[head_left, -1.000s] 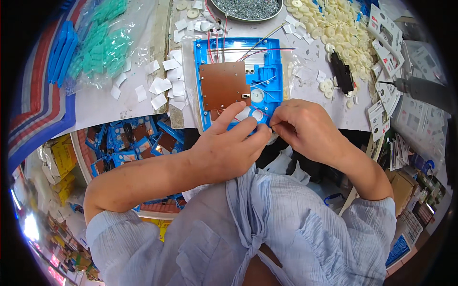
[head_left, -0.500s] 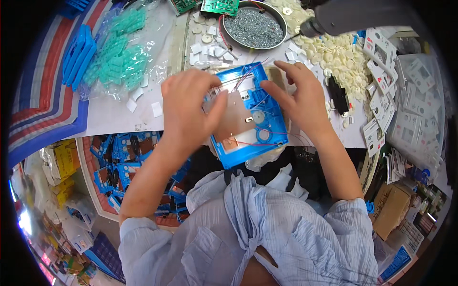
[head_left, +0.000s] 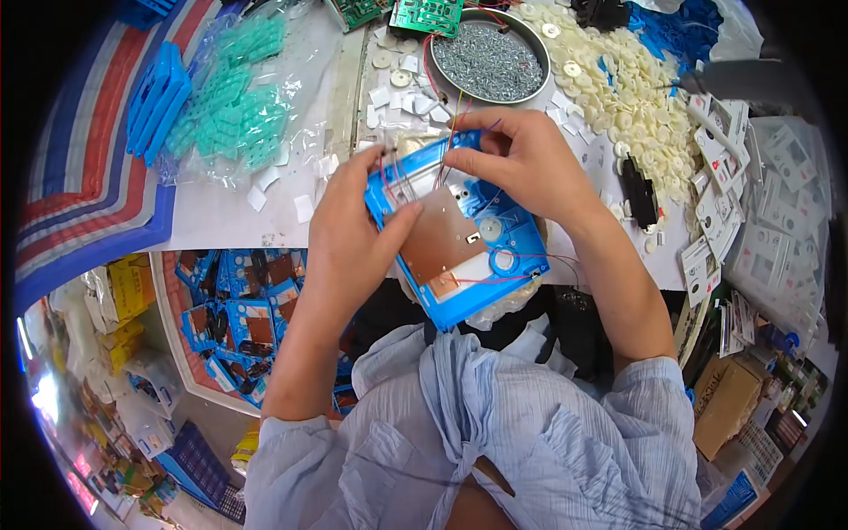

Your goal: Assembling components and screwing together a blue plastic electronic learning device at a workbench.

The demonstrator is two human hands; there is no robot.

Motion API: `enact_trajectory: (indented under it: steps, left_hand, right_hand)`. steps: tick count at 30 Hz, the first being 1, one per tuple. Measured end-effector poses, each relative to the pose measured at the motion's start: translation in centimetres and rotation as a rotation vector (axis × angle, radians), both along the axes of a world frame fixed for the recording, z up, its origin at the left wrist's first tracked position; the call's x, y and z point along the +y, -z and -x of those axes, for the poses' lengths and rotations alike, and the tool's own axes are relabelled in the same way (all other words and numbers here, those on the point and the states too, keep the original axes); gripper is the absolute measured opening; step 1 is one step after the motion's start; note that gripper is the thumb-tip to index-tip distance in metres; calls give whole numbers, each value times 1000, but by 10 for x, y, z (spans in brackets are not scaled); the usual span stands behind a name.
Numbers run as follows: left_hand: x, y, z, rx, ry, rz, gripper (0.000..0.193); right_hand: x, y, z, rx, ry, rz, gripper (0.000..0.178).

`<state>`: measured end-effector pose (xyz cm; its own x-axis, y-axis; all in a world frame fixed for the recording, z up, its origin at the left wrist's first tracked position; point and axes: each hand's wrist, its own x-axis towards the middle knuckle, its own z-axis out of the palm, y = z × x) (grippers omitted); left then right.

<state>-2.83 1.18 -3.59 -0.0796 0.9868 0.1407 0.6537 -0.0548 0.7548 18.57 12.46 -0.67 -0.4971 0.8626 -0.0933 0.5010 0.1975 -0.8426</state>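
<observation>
A blue plastic casing [head_left: 446,305] lies tilted before me at the bench's near edge, its inside facing up. A brown circuit board [head_left: 435,231], a small white disc and thin red wires show in it. My left hand [head_left: 352,234] holds the casing's left side, thumb over the rim near the board. At the far edge, my right hand [head_left: 521,163] has thumb and forefinger closed on thin wires [head_left: 456,119] that stick up past the fingertips. Its other fingers are partly hidden behind the casing's far corner.
A round metal tray [head_left: 543,88] of screws stands beyond, beside green circuit boards [head_left: 426,16]. Cream plastic discs [head_left: 609,110] spread to the right, below a dark hand tool [head_left: 742,81]. Bagged green parts [head_left: 256,119] lie left. Below, a pink-rimmed bin [head_left: 172,327] holds similar blue casings.
My right hand has moved from open beside the casing to its far edge and closed on the wires. My left hand has settled on the left side. The dark tool has swung right.
</observation>
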Motion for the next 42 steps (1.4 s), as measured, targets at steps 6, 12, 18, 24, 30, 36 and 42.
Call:
enact_trajectory:
  steps: [6, 12, 18, 24, 30, 36, 42]
  left_hand:
    - [40, -11, -7, 19, 57, -80, 66]
    - [51, -6, -7, 62, 195, -196, 67]
    - [9, -17, -16, 239, 487, -265, 52]
    - [-4, -21, -26, 201, 587, -202, 50]
    - [-9, -5, -25, 162, 508, -259, 42]
    - [-20, 4, -24, -138, 347, -129, 55]
    - [8, -7, -19, 75, 645, -214, 62]
  right_hand:
    - [9, -2, -17, 31, 91, -73, 30]
    - [7, 2, -28, -48, 81, -171, 29]
    - [-9, 6, -29, -60, 84, -18, 27]
    - [-10, 3, -18, 13, 77, -105, 26]
    - [-29, 4, -11, 30, -158, -605, 14]
    - [-62, 10, -17, 73, -322, -724, 25]
    - [-62, 2, -26, -30, -559, -679, 27]
